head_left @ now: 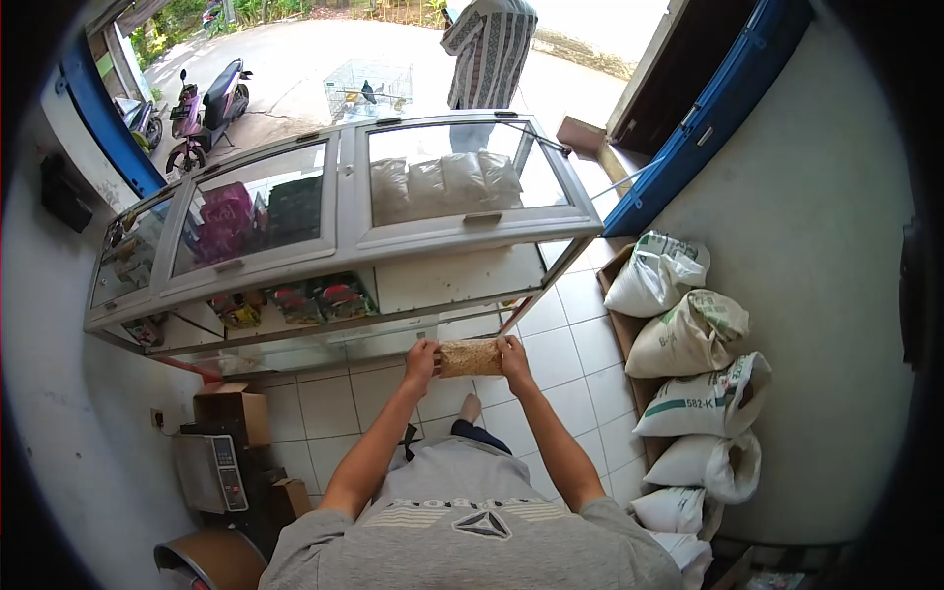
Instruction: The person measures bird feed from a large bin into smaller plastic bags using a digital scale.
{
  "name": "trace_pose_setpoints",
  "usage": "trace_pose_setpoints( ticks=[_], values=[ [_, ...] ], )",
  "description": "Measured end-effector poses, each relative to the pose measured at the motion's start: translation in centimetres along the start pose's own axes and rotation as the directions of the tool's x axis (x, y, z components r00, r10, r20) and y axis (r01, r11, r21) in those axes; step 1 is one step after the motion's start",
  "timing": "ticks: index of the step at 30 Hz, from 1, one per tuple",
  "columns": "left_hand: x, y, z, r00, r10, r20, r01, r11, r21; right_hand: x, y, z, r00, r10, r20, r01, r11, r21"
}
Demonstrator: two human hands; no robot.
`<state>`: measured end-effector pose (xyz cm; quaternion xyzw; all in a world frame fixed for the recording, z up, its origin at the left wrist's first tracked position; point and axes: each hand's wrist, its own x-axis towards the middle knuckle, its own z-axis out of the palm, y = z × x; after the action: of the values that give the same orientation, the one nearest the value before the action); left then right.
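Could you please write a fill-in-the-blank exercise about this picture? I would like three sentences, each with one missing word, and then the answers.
1. The left hand and the right hand hold a bag of grain in front of a display cabinet with panes of ____.
2. The white sacks lie to the ____ of the hands.
3. Beyond the cabinet, a person in a ____ shirt stands outdoors.

Missing words: glass; right; striped.

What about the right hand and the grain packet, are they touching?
Touching. The head view shows the right hand closed on one end of the grain packet, with no gap.
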<state>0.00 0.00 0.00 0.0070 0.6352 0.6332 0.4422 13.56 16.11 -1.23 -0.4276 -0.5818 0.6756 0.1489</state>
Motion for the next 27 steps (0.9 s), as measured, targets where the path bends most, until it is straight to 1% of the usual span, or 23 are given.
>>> trace_pose_setpoints(
  ticks=[2, 3, 6, 8, 11, 12, 14, 15, 17, 18, 19, 21, 22, 24, 25, 26, 27],
  values=[
    [-0.4, -1.4, -0.2, 0.999, -0.026, 0.020, 0.027, 0.998, -0.065, -1.2, 0.4, -0.1, 0.999, -0.019, -0.030, 0.017, 0.997, -0.071],
    [3.2, 1.3, 2.9, 1.000, -0.012, -0.006, 0.012, 0.999, -0.032, 3.8, -1.0, -2.2, 1.000, -0.022, -0.009, 0.021, 0.999, -0.032],
    [4.2, 0.9, 6.0, 0.999, -0.042, -0.026, 0.041, 0.998, -0.040, 6.2, -1.1, -5.0, 1.000, -0.012, 0.007, 0.012, 0.998, -0.069],
    [4.8, 1.4, 7.3, 0.998, 0.019, -0.058, -0.019, 1.000, -0.003, 7.3, -2.2, -5.8, 0.999, 0.028, 0.023, -0.028, 0.999, -0.031],
    [5.6, 2.6, 8.9, 0.997, 0.019, -0.074, -0.022, 0.998, -0.050, 8.7, -3.6, -6.6, 0.998, 0.035, 0.047, -0.035, 0.999, -0.010],
    [6.7, 2.1, 8.9, 0.997, 0.015, -0.077, -0.019, 0.998, -0.052, 9.3, -3.8, -6.8, 0.998, 0.039, 0.050, -0.039, 0.999, -0.012],
    [9.7, 0.7, 8.5, 0.969, 0.221, -0.111, -0.213, 0.974, 0.081, 10.9, -4.2, -6.7, 0.999, -0.012, 0.041, 0.012, 1.000, -0.022],
    [10.1, 1.2, 8.6, 0.970, 0.217, -0.114, -0.208, 0.975, 0.083, 11.8, -4.3, -6.6, 0.999, -0.006, 0.043, 0.007, 1.000, -0.020],
    [10.9, 2.9, 8.9, 0.971, 0.217, -0.103, -0.196, 0.964, 0.177, 13.5, -4.4, -6.5, 0.998, -0.047, 0.044, 0.047, 0.999, -0.001],
    [13.8, 1.0, 7.8, 0.944, 0.321, -0.075, -0.288, 0.914, 0.287, 13.9, -5.2, -6.3, 0.998, -0.015, 0.059, 0.011, 0.998, 0.066],
    [13.6, 2.2, 8.2, 0.949, 0.305, -0.074, -0.273, 0.918, 0.288, 14.9, -5.1, -6.2, 0.999, 0.002, 0.055, -0.005, 0.998, 0.064],
    [13.9, 4.5, 8.6, 0.972, 0.222, -0.077, -0.201, 0.956, 0.215, 16.7, -5.3, -5.8, 0.997, -0.070, 0.020, 0.070, 0.997, 0.025],
    [15.2, 4.6, 8.5, 0.968, 0.215, -0.127, -0.181, 0.955, 0.233, 17.1, -5.5, -5.6, 0.998, -0.061, 0.016, 0.061, 0.998, 0.024],
    [16.4, 5.7, 8.8, 0.971, 0.208, -0.118, -0.179, 0.960, 0.215, 18.4, -6.6, -5.3, 0.996, -0.091, 0.012, 0.091, 0.996, 0.000],
    [16.9, 6.5, 9.1, 0.972, 0.206, -0.112, -0.182, 0.963, 0.197, 19.9, -5.8, -5.5, 0.996, -0.092, 0.009, 0.092, 0.996, -0.003],
    [17.4, 7.2, 9.4, 0.986, 0.115, -0.119, -0.100, 0.987, 0.126, 21.4, -5.0, -5.5, 0.994, -0.110, -0.014, 0.107, 0.984, -0.143],
    [18.7, 6.8, 8.9, 0.986, 0.115, -0.120, -0.100, 0.987, 0.122, 22.7, -4.3, -5.5, 0.991, -0.131, -0.032, 0.117, 0.953, -0.280]
  ],
)
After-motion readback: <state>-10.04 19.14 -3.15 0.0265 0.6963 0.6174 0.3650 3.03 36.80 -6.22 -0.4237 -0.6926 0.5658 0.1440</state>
